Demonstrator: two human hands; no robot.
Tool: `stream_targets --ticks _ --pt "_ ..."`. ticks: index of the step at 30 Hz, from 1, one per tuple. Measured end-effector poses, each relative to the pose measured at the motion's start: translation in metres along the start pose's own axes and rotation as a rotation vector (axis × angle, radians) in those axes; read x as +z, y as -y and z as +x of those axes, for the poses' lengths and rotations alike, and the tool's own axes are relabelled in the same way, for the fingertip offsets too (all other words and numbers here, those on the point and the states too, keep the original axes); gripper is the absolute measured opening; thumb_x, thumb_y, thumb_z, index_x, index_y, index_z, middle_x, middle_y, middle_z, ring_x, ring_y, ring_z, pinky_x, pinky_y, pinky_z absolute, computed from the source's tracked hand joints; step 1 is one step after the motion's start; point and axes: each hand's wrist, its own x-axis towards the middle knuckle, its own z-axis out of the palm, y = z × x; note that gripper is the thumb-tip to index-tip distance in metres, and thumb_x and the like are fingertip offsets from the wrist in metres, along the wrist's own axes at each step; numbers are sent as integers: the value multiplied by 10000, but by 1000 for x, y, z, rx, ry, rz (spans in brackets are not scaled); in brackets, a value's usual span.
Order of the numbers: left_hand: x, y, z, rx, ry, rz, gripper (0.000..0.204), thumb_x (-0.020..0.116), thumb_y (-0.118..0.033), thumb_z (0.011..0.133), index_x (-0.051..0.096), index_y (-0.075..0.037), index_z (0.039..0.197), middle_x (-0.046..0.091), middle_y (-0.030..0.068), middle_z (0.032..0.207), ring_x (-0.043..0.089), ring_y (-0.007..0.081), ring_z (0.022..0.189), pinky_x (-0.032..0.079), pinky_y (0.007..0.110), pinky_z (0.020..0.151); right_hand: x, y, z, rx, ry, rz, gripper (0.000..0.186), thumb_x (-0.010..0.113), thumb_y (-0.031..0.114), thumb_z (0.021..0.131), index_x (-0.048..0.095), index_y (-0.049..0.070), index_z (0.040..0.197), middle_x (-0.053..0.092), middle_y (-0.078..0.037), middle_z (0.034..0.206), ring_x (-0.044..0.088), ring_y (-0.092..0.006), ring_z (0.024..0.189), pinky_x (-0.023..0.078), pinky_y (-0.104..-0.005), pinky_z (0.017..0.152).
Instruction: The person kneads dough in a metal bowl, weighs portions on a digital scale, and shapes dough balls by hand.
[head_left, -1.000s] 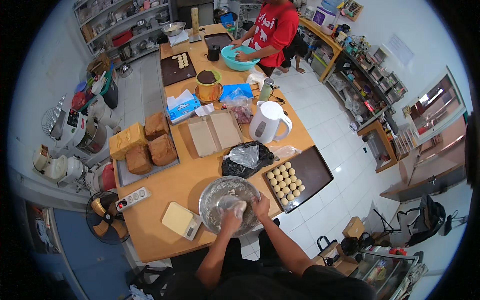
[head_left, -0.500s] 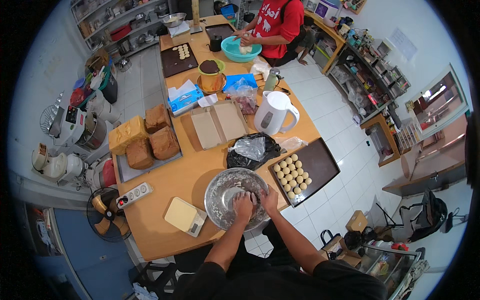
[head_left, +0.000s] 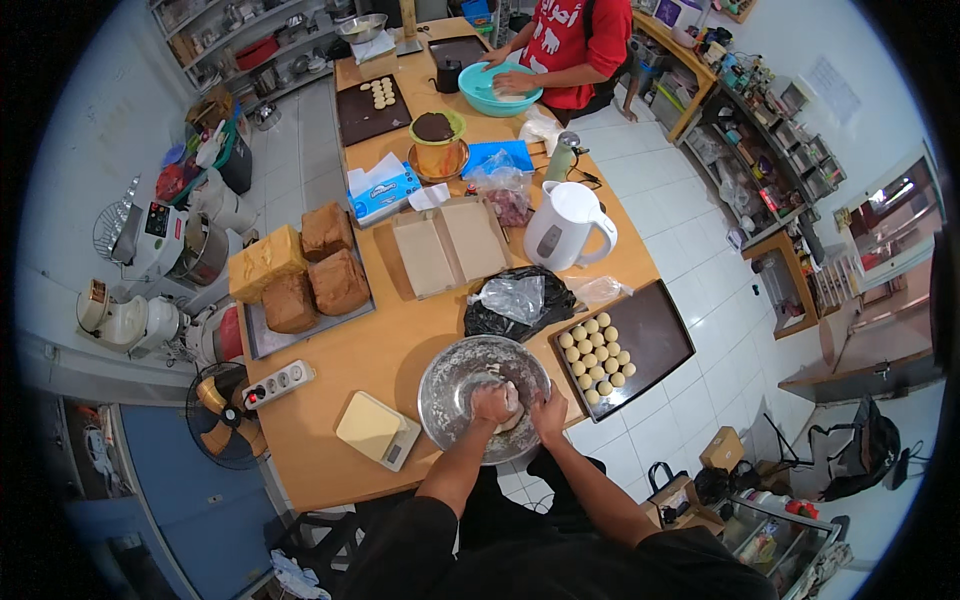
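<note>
A steel mixing bowl (head_left: 455, 380) streaked with flour sits at the near edge of the wooden table. Inside it my left hand (head_left: 492, 402) is curled on a pale lump of dough (head_left: 509, 420). My right hand (head_left: 548, 415) grips the bowl's right rim, fingers wrapped over the edge. To the left lies a cream kitchen scale (head_left: 365, 425). Right of the bowl, a dark tray (head_left: 655, 330) holds several small round dough balls (head_left: 595, 355). A black plastic bag (head_left: 480, 325) rests just behind the bowl.
Bread loaves (head_left: 300, 290), a power strip (head_left: 278, 385), a cardboard box (head_left: 440, 250) and a white kettle (head_left: 560, 225) stand around the table. A person in red (head_left: 570, 50) works at a turquoise bowl (head_left: 480, 90). A fan (head_left: 225, 410) stands left; shelves (head_left: 735, 150) line the right wall.
My left hand has worked within the bowl, now pressed more closely into the dough. The view has shifted slightly. The other person's hands have moved in the turquoise bowl.
</note>
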Motion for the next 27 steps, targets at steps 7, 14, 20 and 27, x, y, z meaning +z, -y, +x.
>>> stream_targets --ticks 7,14,20,27 --pt "-36 -33 26 -758 -232 -836 432 493 -346 897 694 -8 720 674 213 823 625 425 799 475 479 775 0 7 -3 76 8 -11 334 601 65 801 587 -56 1112 618 -323 810 608 -485 801 471 -510 724" --pt "-42 -11 -33 -332 -114 78 452 393 -399 956 621 -45 1121 667 192 1024 603 378 1011 434 453 912 3 6 -3 26 -75 -65 298 603 38 776 597 -25 1066 629 -297 801 606 -484 808 464 -524 735" --pt "-50 18 -36 -542 21 -580 557 376 -490 920 617 -33 1128 657 159 828 632 317 799 497 439 756 6 10 -8 43 -96 5 237 604 40 773 600 -14 1004 640 -281 820 617 -461 804 468 -513 707" --pt "-101 -17 -4 -500 -480 -1231 328 454 -319 890 618 -34 887 651 122 840 618 268 797 460 387 797 10 11 -26 125 -53 -101 409 637 65 756 604 12 1161 649 -271 856 638 -430 828 504 -484 743"
